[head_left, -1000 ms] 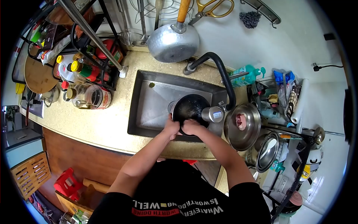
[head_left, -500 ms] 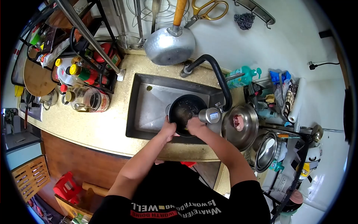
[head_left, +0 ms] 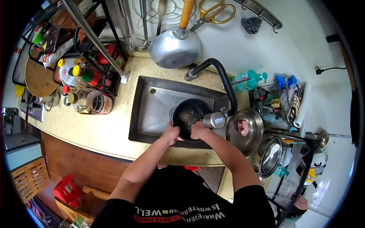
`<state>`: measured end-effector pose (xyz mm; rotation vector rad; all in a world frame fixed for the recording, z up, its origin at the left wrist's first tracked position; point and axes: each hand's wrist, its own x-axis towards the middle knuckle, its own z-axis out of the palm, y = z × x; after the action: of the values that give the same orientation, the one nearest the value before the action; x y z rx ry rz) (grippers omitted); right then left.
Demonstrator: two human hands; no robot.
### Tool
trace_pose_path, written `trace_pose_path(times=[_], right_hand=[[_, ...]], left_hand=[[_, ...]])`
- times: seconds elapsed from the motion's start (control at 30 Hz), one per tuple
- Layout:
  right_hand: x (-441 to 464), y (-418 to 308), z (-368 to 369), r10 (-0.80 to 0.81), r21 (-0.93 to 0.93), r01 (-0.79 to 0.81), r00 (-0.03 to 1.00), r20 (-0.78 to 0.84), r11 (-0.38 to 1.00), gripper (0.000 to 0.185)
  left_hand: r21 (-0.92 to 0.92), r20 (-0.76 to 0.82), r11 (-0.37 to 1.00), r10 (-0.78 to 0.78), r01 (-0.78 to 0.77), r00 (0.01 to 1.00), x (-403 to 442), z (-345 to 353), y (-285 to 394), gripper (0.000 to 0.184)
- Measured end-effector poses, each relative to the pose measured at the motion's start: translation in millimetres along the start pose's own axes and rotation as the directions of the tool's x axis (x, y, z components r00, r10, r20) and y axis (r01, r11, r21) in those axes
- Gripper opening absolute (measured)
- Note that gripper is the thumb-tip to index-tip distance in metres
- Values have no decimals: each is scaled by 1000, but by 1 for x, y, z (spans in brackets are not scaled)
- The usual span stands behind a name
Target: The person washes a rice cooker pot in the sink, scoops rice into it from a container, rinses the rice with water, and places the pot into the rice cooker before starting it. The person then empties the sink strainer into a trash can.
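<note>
Hands meet at a black pot [head_left: 195,103] low in a metal sink [head_left: 156,110], toward its right half and near edge. The person's left hand [head_left: 172,131] grips the pot's near-left rim, its fingers wrapped against the outer side. The right hand [head_left: 198,130] reaches over the near rim into the pot, its fingertips hidden; whether they are clenched or loose cannot be told. The inside of the pot looks dark and wet. Just to its right hangs the metal head of a black tap [head_left: 224,81], which arches from the back of the sink.

On the counter [head_left: 121,135] to the right, a wide metal bowl [head_left: 253,143] holds a piece of meat [head_left: 243,127], with a smaller pot [head_left: 262,170] and a white spoon [head_left: 270,152] beside it. A green pump bottle [head_left: 245,84] stands behind the tap. Against the back wall, a saucepan [head_left: 175,50] hangs beside gold-handled scissors [head_left: 216,14]. Bottles and a glass jar [head_left: 84,99] line the left.
</note>
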<state>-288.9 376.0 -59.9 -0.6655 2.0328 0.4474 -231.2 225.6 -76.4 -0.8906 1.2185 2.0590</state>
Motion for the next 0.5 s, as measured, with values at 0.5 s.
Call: trace_pose_path(times=[0.5], right_hand=[[1,-13,8,-89,364,39,989,121,931,39]], left_hand=[[-89,42,988,-124,127,991,16,-10,-27,55]])
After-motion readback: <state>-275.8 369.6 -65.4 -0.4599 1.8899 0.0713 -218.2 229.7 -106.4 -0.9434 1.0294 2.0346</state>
